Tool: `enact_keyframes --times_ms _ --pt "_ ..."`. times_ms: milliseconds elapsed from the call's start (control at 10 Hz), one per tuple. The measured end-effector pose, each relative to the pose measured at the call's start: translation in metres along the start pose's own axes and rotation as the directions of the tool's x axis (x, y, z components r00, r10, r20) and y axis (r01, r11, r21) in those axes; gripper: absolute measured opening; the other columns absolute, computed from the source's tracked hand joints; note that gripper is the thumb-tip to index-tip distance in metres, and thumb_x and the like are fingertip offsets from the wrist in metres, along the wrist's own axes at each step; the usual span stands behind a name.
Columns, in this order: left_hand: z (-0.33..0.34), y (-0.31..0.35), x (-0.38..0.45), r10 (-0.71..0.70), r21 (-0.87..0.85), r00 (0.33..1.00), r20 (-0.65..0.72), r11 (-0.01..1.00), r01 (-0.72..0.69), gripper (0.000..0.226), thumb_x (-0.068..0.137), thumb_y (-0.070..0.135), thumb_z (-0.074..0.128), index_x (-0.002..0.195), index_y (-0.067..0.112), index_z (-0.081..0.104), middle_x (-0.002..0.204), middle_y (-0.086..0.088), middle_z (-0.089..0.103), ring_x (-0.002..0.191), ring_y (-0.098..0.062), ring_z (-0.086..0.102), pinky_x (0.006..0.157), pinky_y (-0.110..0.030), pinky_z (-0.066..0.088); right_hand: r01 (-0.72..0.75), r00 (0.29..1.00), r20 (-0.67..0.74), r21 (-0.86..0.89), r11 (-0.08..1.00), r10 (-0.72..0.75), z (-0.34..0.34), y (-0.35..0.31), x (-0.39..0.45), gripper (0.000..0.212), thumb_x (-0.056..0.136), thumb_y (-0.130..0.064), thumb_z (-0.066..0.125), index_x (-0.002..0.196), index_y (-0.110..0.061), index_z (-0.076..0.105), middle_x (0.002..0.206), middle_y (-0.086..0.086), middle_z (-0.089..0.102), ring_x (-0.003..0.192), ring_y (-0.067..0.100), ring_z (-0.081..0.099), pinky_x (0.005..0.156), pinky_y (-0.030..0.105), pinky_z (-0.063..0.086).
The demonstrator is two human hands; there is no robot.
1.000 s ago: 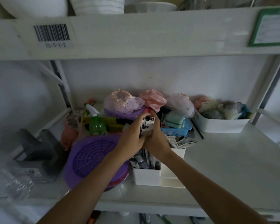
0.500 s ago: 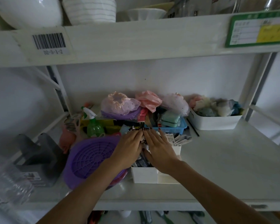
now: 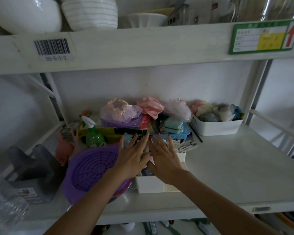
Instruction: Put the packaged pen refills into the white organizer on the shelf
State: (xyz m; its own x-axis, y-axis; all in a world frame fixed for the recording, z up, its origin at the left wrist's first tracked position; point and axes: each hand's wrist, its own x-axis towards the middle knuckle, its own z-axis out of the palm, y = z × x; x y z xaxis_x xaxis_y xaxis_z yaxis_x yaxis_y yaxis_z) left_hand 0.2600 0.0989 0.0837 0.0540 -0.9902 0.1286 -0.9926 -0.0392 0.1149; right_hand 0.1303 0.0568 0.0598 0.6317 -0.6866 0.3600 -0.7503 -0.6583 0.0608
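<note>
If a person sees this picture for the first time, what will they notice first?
Two hands, left hand and right hand, lie spread over the white organizer at mid-shelf, pressing down the packaged refills. Left of them leans a big purple basket. Above, on the shelf edge, sits a barcode label.

Stockroom or warehouse shelving, probably. White metal rack; barcode label reading D2-5-1-2 on shelf edge; green location card with red arrow, text illegible. Mixed household goods: bowls, spray bottle.
</note>
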Motion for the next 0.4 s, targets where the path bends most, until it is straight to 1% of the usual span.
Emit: enact_keyframes --times_ms 100,200,300,400 --pt "-0.006 0.001 -0.010 -0.017 -0.131 0.995 -0.097 0.991 0.004 0.072 0.073 0.054 0.000 0.135 0.033 -0.029 0.158 0.002 0.016 0.145 -0.009 -0.005 0.116 -0.047 -0.014 -0.029 0.985 -0.164 0.092 0.995 0.044 -0.005 0.003 -0.004 0.068 0.090 -0.053 0.024 0.139 -0.006 0.026 0.146 0.011 0.038 0.141 0.024 0.020 0.111 0.042 0.001" --pt "-0.010 0.003 -0.019 -0.045 -0.186 0.992 -0.118 0.982 0.023 0.069 0.068 0.056 -0.004 0.129 0.034 -0.027 0.159 0.006 0.002 0.135 0.001 -0.014 0.116 -0.043 -0.015 -0.046 0.964 -0.245 0.226 0.973 0.102 -0.014 0.001 -0.008 0.069 0.091 -0.054 0.007 0.142 -0.008 0.014 0.151 0.009 0.024 0.140 0.017 0.001 0.113 0.034 -0.009" --pt "-0.008 0.002 -0.024 -0.032 -0.146 0.993 -0.116 0.989 0.015 0.077 0.064 0.068 -0.013 0.132 0.032 -0.022 0.149 0.013 -0.017 0.142 -0.005 -0.013 0.116 -0.044 -0.013 -0.069 0.959 -0.249 0.268 0.961 0.138 -0.015 0.000 -0.014 0.068 0.091 -0.051 0.003 0.141 -0.008 0.021 0.149 0.010 0.032 0.142 0.021 0.007 0.113 0.035 -0.008" --pt "-0.010 0.012 -0.028 -0.090 -0.083 0.992 -0.093 0.993 0.082 0.104 0.054 0.078 -0.026 0.144 0.027 -0.012 0.149 0.010 -0.021 0.146 -0.015 -0.010 0.117 -0.047 -0.009 -0.062 0.967 -0.228 0.238 0.969 0.118 -0.021 0.011 -0.021 0.069 0.091 -0.050 0.002 0.141 -0.008 0.022 0.149 0.010 0.035 0.141 0.025 0.009 0.112 0.035 -0.010"
